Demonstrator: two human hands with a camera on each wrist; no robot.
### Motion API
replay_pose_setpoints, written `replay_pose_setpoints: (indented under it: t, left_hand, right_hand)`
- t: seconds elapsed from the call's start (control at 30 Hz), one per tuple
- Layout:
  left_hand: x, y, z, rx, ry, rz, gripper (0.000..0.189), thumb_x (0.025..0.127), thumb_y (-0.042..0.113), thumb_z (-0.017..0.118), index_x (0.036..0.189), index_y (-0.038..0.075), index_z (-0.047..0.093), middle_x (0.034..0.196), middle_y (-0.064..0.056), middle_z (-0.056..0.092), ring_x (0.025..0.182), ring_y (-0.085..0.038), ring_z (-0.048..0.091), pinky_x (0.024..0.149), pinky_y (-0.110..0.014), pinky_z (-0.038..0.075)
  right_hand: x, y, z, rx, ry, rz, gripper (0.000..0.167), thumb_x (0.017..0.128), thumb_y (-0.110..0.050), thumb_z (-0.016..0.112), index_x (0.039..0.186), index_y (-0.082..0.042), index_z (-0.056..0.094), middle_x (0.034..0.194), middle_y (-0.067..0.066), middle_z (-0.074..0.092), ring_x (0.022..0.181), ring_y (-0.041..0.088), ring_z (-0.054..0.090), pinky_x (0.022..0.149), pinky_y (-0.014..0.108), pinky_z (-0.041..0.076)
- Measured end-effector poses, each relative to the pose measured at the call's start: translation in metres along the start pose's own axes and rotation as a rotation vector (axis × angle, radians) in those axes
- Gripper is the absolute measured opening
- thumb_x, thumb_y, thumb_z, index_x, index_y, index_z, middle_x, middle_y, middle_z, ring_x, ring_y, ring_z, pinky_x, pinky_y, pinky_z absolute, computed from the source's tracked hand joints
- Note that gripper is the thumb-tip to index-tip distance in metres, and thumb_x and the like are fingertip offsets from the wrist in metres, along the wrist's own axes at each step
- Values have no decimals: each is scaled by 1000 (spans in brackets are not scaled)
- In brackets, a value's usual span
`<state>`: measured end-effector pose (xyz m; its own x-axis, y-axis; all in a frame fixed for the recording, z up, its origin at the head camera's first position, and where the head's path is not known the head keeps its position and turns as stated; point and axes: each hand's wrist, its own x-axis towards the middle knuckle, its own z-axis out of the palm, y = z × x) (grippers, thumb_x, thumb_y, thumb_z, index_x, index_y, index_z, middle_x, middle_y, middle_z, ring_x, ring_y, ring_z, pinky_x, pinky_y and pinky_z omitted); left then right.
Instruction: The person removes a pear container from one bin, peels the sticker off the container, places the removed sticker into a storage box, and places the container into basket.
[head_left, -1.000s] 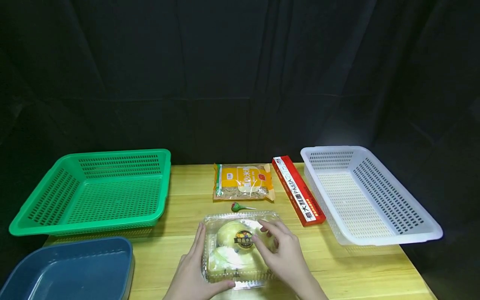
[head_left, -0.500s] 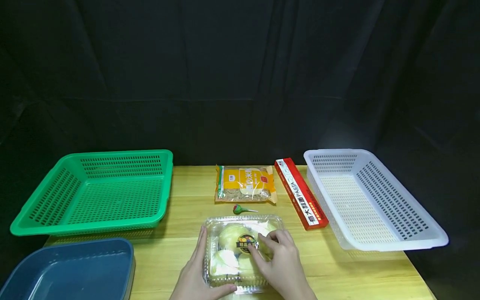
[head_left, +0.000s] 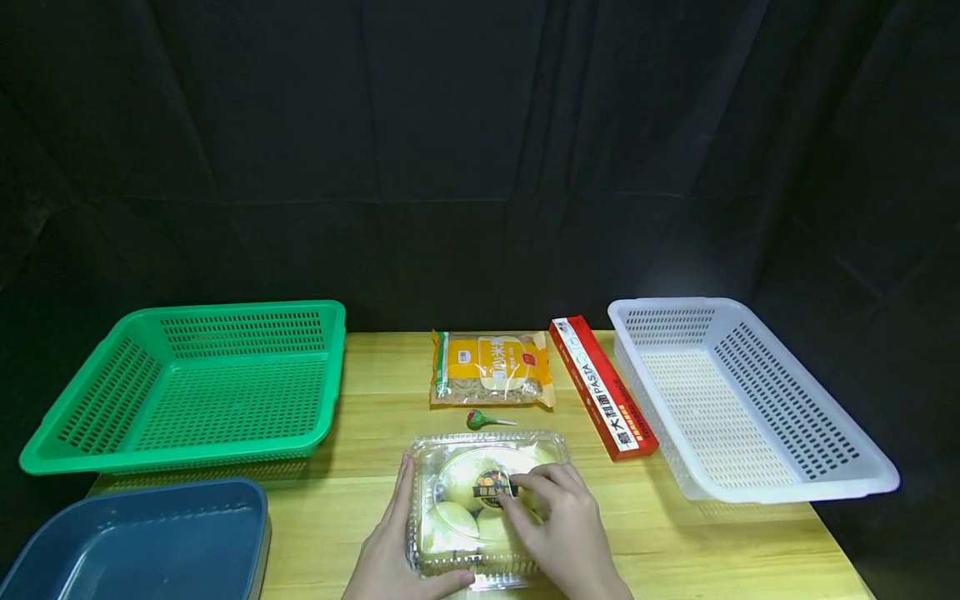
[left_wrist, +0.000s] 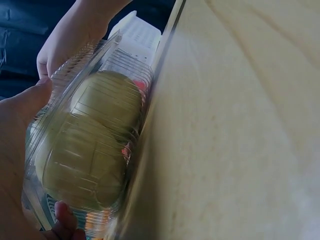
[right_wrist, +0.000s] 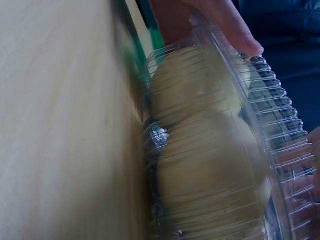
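Note:
A clear plastic clamshell box (head_left: 450, 467) of several round, pale yellow-green fruits (head_left: 456, 521) sits on the table. My left hand (head_left: 390, 542) holds its near left corner, fingers along the left side and thumb at the front. In the left wrist view, the thumb lies by the rim and fingertips (left_wrist: 65, 220) curl at the other end of the box. My right hand (head_left: 566, 525) is over the lid with bent fingers. Its thumb and forefinger pinch at the right end of a round black sticker (head_left: 489, 485) with a banner, partly covering it.
Behind the box lie a lollipop (head_left: 480, 419), an orange grain bag (head_left: 491, 367) and a red pasta box (head_left: 600, 387). A green basket (head_left: 180, 457) and blue tray (head_left: 258, 550) stand left, a white basket (head_left: 787, 482) right. A black curtain (head_left: 480, 167) hangs behind.
My right hand has moved in towards the sticker, its thumb and forefinger coming closer together at its right end. The left hand stays at the box. The whole view has shifted slightly.

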<state>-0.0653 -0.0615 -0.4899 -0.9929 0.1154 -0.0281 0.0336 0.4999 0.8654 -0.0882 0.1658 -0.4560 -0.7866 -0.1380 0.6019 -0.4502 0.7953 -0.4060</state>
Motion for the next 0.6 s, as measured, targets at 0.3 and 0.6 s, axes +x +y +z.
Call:
replay_pose_setpoints:
  t: [0.3, 0.6]
  left_hand:
    - [1, 1, 0, -2, -11, -15, 152, 60, 67, 96, 172, 31, 0, 175, -20, 19, 142, -60, 44, 107, -73, 45]
    - [0, 3, -2, -11, -17, -43, 153, 57, 67, 97, 171, 38, -1, 173, -23, 22, 139, -62, 46, 105, -76, 45]
  right_hand:
    - [1, 2, -2, 134, 0, 21, 28, 71, 3, 94, 92, -12, 81, 88, -7, 79, 81, 2, 65, 72, 25, 60]
    - [2, 3, -6, 266, -7, 117, 28, 77, 5, 90, 89, -19, 83, 81, -18, 72, 73, -2, 56, 53, 17, 46]
